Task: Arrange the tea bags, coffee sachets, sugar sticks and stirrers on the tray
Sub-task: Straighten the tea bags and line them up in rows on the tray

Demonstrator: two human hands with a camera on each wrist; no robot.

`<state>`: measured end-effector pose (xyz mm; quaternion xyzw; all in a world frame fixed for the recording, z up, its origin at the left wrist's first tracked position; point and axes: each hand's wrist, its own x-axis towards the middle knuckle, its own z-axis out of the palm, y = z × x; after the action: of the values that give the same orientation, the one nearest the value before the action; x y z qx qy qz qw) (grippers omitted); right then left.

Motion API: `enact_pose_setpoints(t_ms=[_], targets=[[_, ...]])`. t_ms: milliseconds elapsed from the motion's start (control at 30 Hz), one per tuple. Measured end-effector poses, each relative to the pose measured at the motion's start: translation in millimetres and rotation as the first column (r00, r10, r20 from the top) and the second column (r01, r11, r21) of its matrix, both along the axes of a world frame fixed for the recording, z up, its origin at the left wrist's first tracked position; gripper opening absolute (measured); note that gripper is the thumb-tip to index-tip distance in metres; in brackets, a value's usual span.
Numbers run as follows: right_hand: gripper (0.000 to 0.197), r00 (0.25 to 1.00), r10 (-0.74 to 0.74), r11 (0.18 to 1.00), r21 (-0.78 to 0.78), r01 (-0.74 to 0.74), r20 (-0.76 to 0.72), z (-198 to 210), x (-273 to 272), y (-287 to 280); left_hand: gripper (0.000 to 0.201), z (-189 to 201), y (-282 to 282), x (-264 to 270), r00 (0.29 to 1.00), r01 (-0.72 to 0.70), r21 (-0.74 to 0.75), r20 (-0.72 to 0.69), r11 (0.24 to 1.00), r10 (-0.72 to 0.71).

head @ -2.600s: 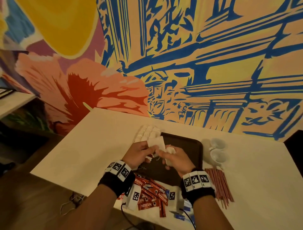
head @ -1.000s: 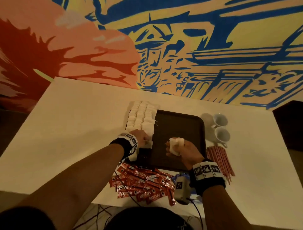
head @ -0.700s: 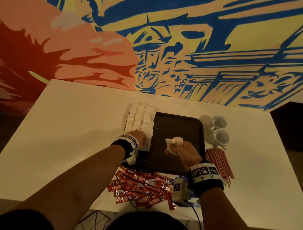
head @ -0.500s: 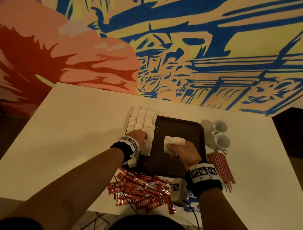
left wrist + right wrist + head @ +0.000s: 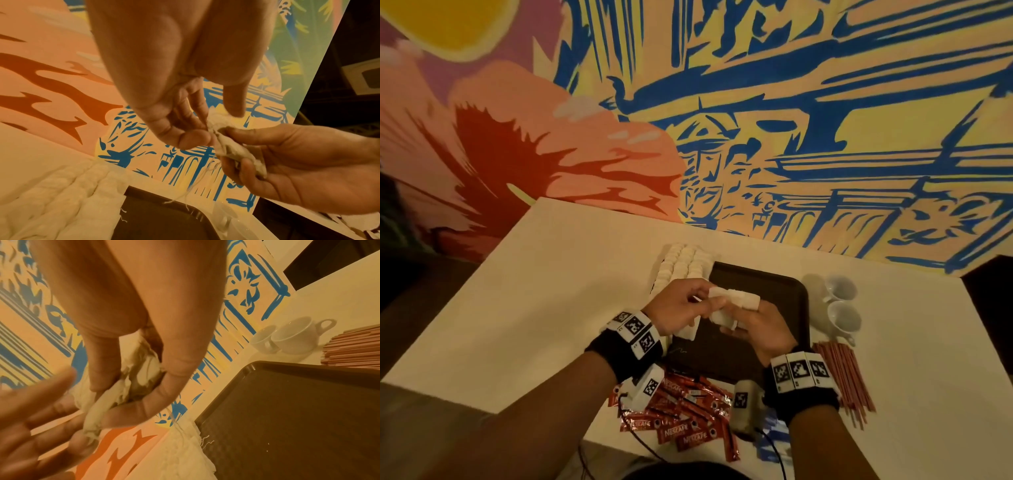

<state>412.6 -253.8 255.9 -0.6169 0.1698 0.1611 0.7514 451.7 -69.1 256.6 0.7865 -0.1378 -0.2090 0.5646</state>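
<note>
Above the near left part of the dark tray [image 5: 784, 291], the two hands now meet. Half a second ago the left hand [image 5: 681, 306] pressed on the rows of white tea bags [image 5: 683, 263] laid along the tray's left edge; it has since lifted off them and come across to the right hand [image 5: 760, 327], which has kept its bunch of tea bags [image 5: 732, 301] throughout.

The right hand's fingers and thumb curl round that bunch, holding it clear of the tray. The left hand is half closed, its thumb and forefinger pinching the end of a tea bag that sticks out of the bunch; its other fingers stay loose. Thin threads dangle below the bunch.

Below the wrists, at the near edge of the tabletop [image 5: 534, 308], lie the red coffee sachets [image 5: 688, 425]. To the right of the right wrist sits the bundle of red stirrers [image 5: 846, 380], and beyond it stand two white cups [image 5: 842, 308] beside the tray.
</note>
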Motion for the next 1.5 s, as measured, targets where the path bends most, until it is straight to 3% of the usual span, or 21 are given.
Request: enact_pose_setpoints(t_ms=[100,500,567,767,833,967,1067,1500], targets=[[0.015,0.999,0.025,1.000,0.006,-0.025,0.025,9,-6,-5,0.003,9,-4,-13,0.995,-0.099,-0.025,-0.002,0.995,0.099],[0.029,0.985,-0.171,0.983,0.075,0.168,0.036,5,-25,-40,0.025,45,-15,-56,0.961,-0.275,-0.080,-0.007,0.958,0.275],[0.025,0.984,-0.176,0.981,0.085,0.173,0.034,2,-30,-50,0.021,47,-18,-60,0.956,-0.294,-0.120,-0.038,0.948,0.292],[0.024,0.995,0.038,0.989,0.139,-0.050,0.088,14,-38,-56,0.009,49,-32,-71,0.951,-0.307,-0.194,-0.111,0.932,0.290],[0.033,0.989,0.130,0.981,0.137,-0.140,0.076,21,-41,-54,0.009,50,-37,-73,0.950,-0.306,-0.202,-0.121,0.930,0.287],[0.045,0.958,0.270,0.963,-0.009,-0.271,0.091,24,-40,-52,0.014,47,-42,-71,0.925,-0.375,-0.224,-0.149,0.899,0.349],[0.032,0.968,0.221,0.974,-0.077,-0.213,0.118,18,-35,-50,0.011,42,-46,-73,0.914,-0.396,-0.217,-0.182,0.892,0.362],[0.029,0.980,0.157,0.984,-0.110,-0.144,0.124,10,-15,-44,0.013,26,-20,-57,0.939,-0.319,-0.095,-0.169,0.943,0.300]])
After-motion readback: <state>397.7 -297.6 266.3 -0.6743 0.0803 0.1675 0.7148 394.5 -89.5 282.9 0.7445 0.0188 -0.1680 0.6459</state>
